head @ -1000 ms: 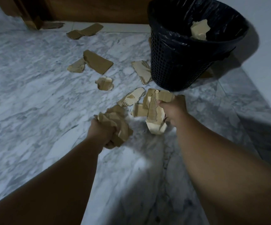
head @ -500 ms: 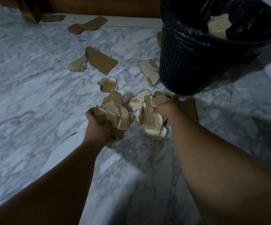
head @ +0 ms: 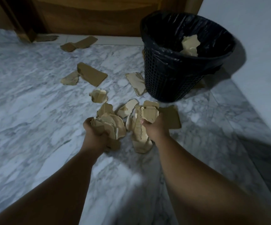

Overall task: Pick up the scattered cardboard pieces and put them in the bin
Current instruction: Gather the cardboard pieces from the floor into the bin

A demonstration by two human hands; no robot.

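Note:
My left hand [head: 94,133] grips a crumpled wad of brown cardboard [head: 111,125] above the marble floor. My right hand [head: 155,128] holds a bunch of torn cardboard strips [head: 139,127] that hang down from my fist. A black mesh bin [head: 172,75] with a black liner stands ahead and to the right, with cardboard scraps [head: 190,45] inside it. Several loose pieces lie on the floor between my hands and the bin: a flat piece [head: 172,116] behind my right hand, a small crumpled one [head: 99,95], a torn sheet [head: 137,83] against the bin's base.
Farther off lie a folded brown piece [head: 91,73] with a pale scrap [head: 70,79] beside it, and a long strip [head: 79,44] near the wooden door [head: 99,15]. A white wall [head: 253,38] runs along the right behind the bin.
Both hands stay closed on their cardboard. The view has tilted up and back, so the bin and the door now show more fully; my hands sit a little farther from the bin.

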